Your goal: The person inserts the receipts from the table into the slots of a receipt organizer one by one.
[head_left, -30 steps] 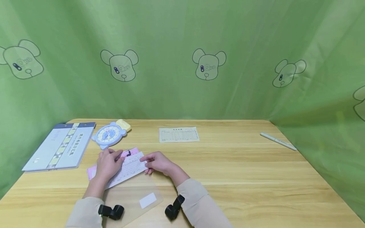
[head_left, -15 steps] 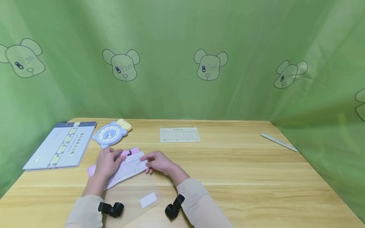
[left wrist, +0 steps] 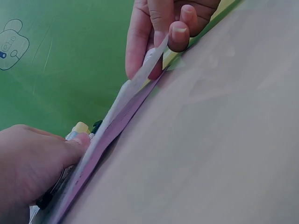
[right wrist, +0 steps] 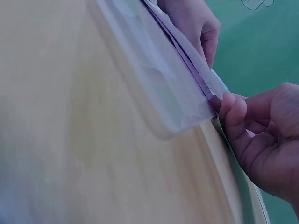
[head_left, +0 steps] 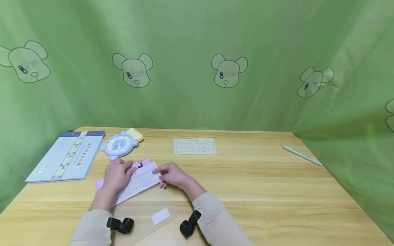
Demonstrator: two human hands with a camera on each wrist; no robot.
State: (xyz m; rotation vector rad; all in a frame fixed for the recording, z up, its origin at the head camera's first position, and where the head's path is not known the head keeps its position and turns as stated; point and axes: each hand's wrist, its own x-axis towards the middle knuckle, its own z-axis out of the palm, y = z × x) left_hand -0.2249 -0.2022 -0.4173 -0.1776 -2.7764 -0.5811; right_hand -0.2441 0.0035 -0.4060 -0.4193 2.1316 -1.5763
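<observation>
A white printed form (head_left: pixel 140 181) lies over a pink clipboard (head_left: pixel 146 162), whose metal clip with a black end (head_left: pixel 140 165) shows at the top edge. My left hand (head_left: pixel 116 176) holds the board at the clip, thumb on the form side; its other fingers are partly hidden. Between thumb and fingers my right hand (head_left: pixel 171 175) pinches the form's right edge. In the left wrist view, the form's far end (left wrist: pixel 154 60) is lifted away from the purple-pink layer (left wrist: pixel 124 114). A clear folder (head_left: pixel 140 218) with a white label (head_left: pixel 160 216) lies beneath, nearer me.
A grey account book (head_left: pixel 66 157) lies at the left. Beside it are a blue toy clock (head_left: pixel 119 145) and a pale yellow block (head_left: pixel 135 134). Another printed slip (head_left: pixel 195 146) lies at the back middle, and a pale pen (head_left: pixel 302 155) at the right. Green curtain (head_left: pixel 184 102) hangs behind.
The head view has shifted slightly, so everything appears a little further right. Both hands keep their holds on the clipboard and the form, nearly still.
</observation>
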